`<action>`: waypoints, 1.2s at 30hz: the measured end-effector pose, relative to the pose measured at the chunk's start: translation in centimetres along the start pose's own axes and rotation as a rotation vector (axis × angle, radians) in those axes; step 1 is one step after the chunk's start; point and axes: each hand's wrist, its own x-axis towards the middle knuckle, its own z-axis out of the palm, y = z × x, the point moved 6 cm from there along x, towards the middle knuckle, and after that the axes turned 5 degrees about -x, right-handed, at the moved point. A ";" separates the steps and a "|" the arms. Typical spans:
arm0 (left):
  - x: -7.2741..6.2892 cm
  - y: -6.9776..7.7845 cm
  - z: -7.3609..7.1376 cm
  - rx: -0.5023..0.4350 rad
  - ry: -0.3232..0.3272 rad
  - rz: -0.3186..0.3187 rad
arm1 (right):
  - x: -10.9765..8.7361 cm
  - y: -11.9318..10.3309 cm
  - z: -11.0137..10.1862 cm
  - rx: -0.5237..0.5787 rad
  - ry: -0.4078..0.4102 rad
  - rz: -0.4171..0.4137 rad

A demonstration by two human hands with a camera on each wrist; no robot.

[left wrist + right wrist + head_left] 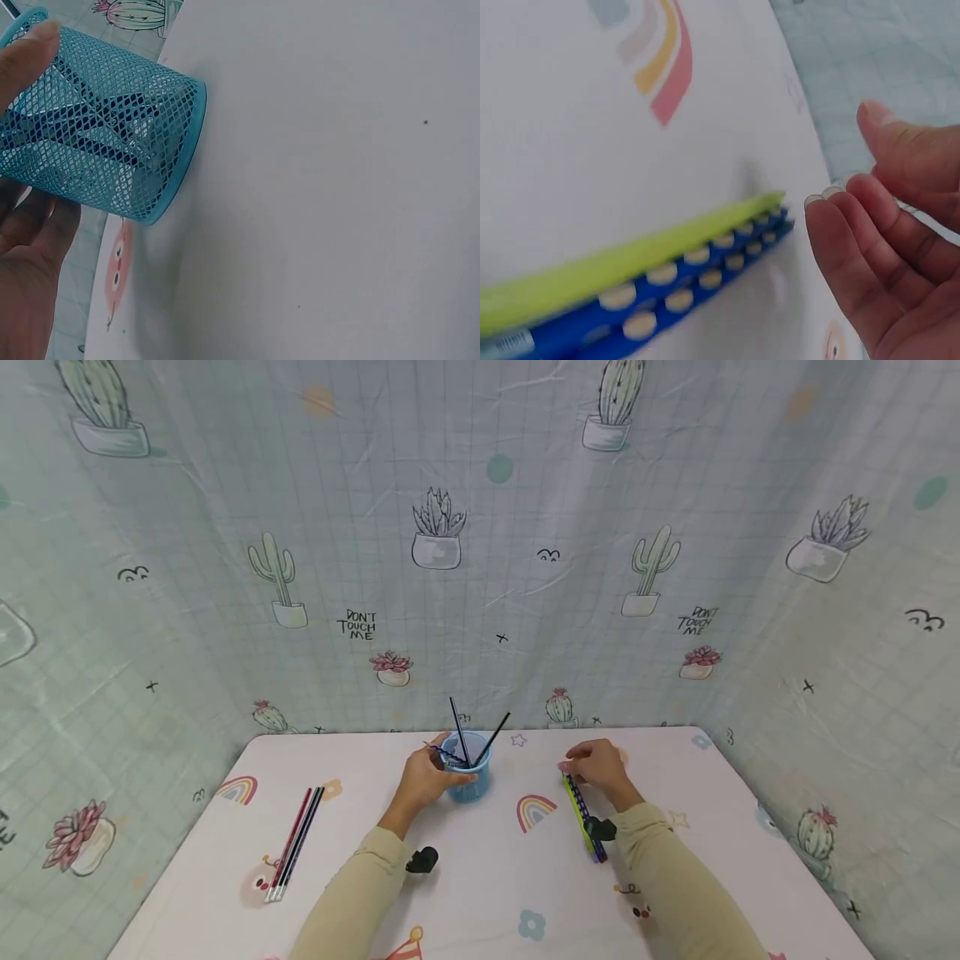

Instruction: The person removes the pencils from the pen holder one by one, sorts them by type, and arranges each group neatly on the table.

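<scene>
My left hand (426, 778) grips a blue mesh pencil cup (471, 790), which stands near the far edge of the table. In the left wrist view the thumb lies at the rim of the cup (105, 120) and the other fingers curl round its opposite side. Dark pencils (491, 739) lean out of it, and more dark slender items show through the mesh. To the right, my right hand (600, 767) is at the far end of a yellow-green pencil (652, 247) and blue pencils with pale dots (697, 281). Its fingers are loosely bent, with a gap to the pencil ends.
A row of slim pencils (296, 843), one red and others dark, lies on the left of the white patterned table (495, 877). A cactus-print cloth (480, 610) hangs behind the table and along its sides.
</scene>
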 end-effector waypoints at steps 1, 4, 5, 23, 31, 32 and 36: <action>0.0 -0.1 0.1 0.002 0.000 -0.001 | -0.1 -0.3 0.2 0.005 -0.009 -0.017; -0.1 -0.1 0.1 -0.006 -0.004 0.002 | -0.2 -1.2 0.9 0.000 -0.028 -0.071; -0.1 -0.1 0.2 -0.009 -0.003 0.005 | -0.3 -1.6 1.2 -0.009 -0.034 -0.089; 0.0 -0.1 0.1 0.009 0.003 0.023 | -1.1 -7.1 10.4 0.083 -0.153 -0.257; 0.3 0.0 0.2 -0.022 -0.001 0.083 | -1.1 -8.2 13.8 0.217 -0.115 -0.296; 0.3 0.0 0.3 -0.025 -0.002 0.086 | -1.1 -8.2 14.1 0.211 -0.092 -0.305; 0.4 0.0 0.4 -0.043 -0.001 0.079 | -1.3 -8.5 14.7 0.164 0.031 -0.357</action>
